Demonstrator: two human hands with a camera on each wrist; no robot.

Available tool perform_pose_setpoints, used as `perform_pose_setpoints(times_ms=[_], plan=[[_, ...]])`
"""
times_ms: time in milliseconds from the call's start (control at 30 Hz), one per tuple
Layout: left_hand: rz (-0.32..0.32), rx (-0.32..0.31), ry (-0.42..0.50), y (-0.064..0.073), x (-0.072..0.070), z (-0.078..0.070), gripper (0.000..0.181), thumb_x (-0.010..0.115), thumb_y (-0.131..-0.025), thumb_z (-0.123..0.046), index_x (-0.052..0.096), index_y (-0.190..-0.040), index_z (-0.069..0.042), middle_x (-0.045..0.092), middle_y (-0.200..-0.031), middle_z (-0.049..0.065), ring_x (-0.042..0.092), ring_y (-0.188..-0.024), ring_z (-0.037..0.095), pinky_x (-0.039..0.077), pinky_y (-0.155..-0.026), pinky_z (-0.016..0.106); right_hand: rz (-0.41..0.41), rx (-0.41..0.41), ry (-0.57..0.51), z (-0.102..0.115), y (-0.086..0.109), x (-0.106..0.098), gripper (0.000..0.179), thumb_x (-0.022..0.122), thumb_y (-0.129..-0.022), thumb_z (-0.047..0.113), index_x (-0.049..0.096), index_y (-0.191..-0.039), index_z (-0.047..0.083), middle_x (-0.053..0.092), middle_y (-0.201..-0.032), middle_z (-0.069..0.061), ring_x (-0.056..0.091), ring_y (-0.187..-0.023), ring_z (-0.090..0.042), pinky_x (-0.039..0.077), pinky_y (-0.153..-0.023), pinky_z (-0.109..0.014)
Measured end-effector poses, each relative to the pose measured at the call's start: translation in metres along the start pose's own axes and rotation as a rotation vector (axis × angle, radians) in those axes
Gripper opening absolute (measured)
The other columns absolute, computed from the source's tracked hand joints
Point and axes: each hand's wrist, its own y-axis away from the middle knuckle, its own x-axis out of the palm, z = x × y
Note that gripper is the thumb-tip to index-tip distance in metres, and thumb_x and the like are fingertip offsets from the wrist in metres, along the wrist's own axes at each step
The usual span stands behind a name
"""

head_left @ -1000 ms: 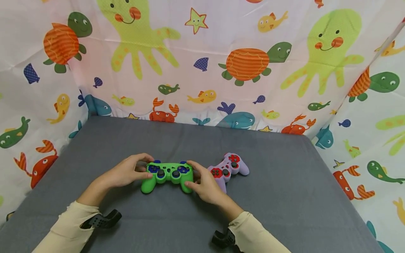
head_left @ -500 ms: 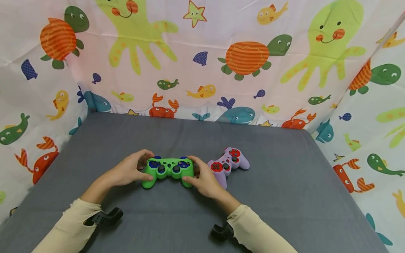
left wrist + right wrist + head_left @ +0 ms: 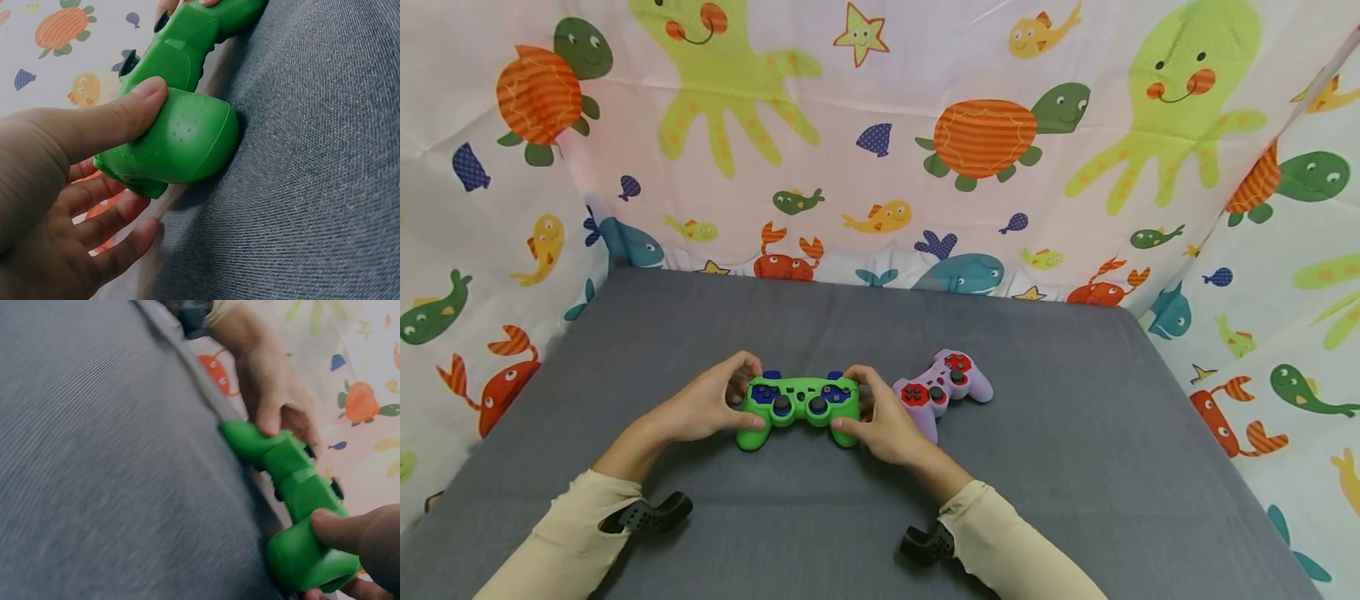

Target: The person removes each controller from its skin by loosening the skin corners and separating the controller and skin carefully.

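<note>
A green game controller (image 3: pixel 801 392) with dark blue button areas and two black thumbsticks is at the middle of the grey table. My left hand (image 3: pixel 709 402) holds its left end, thumb on the near grip and fingers behind. In the left wrist view, that thumb (image 3: pixel 125 119) presses on the dotted green grip. On the other end, my right hand (image 3: pixel 886 419) grips with the thumb in front; its other fingers are partly hidden. Just beyond the right hand lies a lilac game controller (image 3: pixel 957 383) with red button areas, set at a slant.
Grey cloth covers the table (image 3: pixel 1060 467). A white curtain (image 3: pixel 835 100) printed with sea animals rises behind it and along both sides. Each wrist wears a black camera mount, the left one (image 3: pixel 658 513) hanging just above the cloth.
Between the first and second frames the head view tilted slightly downward. Both thumbs settled a little on the green controller's grips. The lilac controller has stayed in place.
</note>
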Motion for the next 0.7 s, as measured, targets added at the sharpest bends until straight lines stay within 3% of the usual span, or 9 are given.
perform_pose_setpoints(times_ms=[167, 333, 533, 700], plan=[[0.006, 0.012, 0.013, 0.0008, 0.0014, 0.0013, 0.057, 0.088, -0.079, -0.022, 0.047, -0.116, -0.009, 0.054, -0.103, 0.008, 0.052, -0.09, 0.02, 0.046, -0.077, 0.03, 0.023, 0.024, -0.018, 0.0018, 0.0001, -0.0001, 0.056, 0.076, -0.089, 0.004, 0.043, -0.134, 0.007, 0.048, -0.137, -0.016, 0.065, -0.086, -0.018, 0.052, -0.069, -0.023], [-0.002, 0.039, 0.027, -0.0004, 0.0016, -0.0004, 0.056, 0.089, -0.077, -0.02, 0.046, -0.11, -0.008, 0.047, -0.089, 0.006, 0.046, -0.082, 0.02, 0.039, -0.068, 0.03, 0.017, 0.03, -0.025, 0.0021, -0.0007, -0.0022, 0.056, 0.078, -0.088, 0.004, 0.043, -0.132, 0.007, 0.048, -0.135, -0.018, 0.064, -0.085, -0.019, 0.052, -0.069, -0.024], [-0.01, 0.045, 0.027, 0.0015, 0.0018, -0.0029, 0.055, 0.089, -0.077, -0.02, 0.044, -0.107, -0.008, 0.042, -0.086, 0.006, 0.043, -0.079, 0.019, 0.036, -0.066, 0.031, 0.014, 0.008, -0.025, 0.0034, -0.0009, -0.0044, 0.055, 0.079, -0.086, 0.004, 0.042, -0.127, 0.005, 0.049, -0.126, -0.019, 0.061, -0.083, -0.022, 0.048, -0.066, -0.024], [0.002, 0.046, 0.034, 0.0007, 0.003, -0.0029, 0.053, 0.088, -0.078, -0.019, 0.043, -0.104, -0.007, 0.042, -0.085, 0.006, 0.043, -0.078, 0.018, 0.036, -0.066, 0.03, 0.007, 0.031, -0.003, 0.0036, 0.0001, -0.0054, 0.051, 0.08, -0.086, 0.006, 0.042, -0.121, 0.006, 0.047, -0.119, -0.017, 0.048, -0.071, -0.018, 0.04, -0.06, -0.023]])
